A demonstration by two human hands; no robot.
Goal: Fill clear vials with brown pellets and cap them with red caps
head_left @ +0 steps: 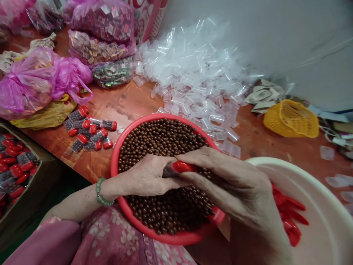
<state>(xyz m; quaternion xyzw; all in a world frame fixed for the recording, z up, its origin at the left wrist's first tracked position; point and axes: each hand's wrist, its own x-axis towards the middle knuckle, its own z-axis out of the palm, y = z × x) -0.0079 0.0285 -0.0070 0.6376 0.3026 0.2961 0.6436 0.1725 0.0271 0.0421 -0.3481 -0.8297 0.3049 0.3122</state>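
Above a red basin (pixel 113 162) full of small shiny brown balls (pixel 162 138), my left hand (pixel 145 175) is closed around a small clear plastic bottle (pixel 168 170) with dark contents. My right hand (pixel 234 184) reaches in from the right and grips the red cap (pixel 184 166) at the bottle's end between thumb and fingers. Both hands meet over the basin's middle. The fingers partly hide the bottle, so I cannot tell whether the cap is fully seated. To the right, a white basin (pixel 298 167) holds loose red caps (pixel 292 213), partly covered by my right hand.
Several filled, red-capped bottles (pixel 91 130) lie on the table left of the red basin. A cardboard box (pixel 35 187) at far left holds more. Clear empty bottles (pixel 193 81) are heaped behind. A yellow basket (pixel 289 119) stands right; pink bags (pixel 104 22) sit back left.
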